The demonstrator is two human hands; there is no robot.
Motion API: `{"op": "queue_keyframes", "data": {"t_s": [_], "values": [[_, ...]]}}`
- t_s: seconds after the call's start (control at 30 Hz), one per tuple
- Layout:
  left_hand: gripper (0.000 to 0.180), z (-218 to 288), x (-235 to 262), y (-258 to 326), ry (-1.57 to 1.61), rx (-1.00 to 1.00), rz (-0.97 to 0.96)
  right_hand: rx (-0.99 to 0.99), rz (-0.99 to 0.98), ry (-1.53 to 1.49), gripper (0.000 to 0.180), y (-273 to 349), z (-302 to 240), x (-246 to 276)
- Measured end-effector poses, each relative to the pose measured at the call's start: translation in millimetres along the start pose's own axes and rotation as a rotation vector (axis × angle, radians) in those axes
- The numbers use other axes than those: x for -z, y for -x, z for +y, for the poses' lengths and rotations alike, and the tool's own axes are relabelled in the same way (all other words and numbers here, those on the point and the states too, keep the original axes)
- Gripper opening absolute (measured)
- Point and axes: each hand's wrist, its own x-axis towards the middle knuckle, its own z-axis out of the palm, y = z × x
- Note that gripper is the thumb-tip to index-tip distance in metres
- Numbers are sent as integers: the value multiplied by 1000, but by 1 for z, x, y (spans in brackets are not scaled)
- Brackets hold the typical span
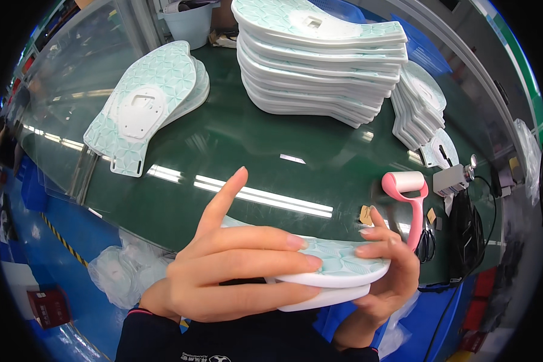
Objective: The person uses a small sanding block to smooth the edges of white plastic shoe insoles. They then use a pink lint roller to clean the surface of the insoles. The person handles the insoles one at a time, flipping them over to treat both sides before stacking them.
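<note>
Fingers (265,262) over shell (344,268), right hand (386,271) beneath — clamped

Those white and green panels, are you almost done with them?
Can't say. A tall stack and smaller piles sit on the green table. Left hand and right hand hold two panels together. Two more lie at the left.

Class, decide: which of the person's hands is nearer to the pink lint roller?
Right. The right hand sits just beside the pink lint roller, holding the white panels; the left hand is farther left.
</note>
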Motion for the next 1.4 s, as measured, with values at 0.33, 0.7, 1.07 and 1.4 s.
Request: {"op": "queue_keyframes", "data": {"t_s": [0.33, 0.7, 1.07, 1.4], "values": [[12, -1, -8, 4, 18, -7, 60, 34, -60, 199, 50, -4, -7, -9], [16, -2, -16, 6, 6, 206, 58, 10, -45, 194, 51, -4, 1, 0], [10, 7, -1, 3, -183, 96, 9, -498, 388, 1032, 41, 8, 76, 97], [12, 2, -8, -4, -279, 88, -31, 130, 70, 331, 23, -9, -26, 65]]}}
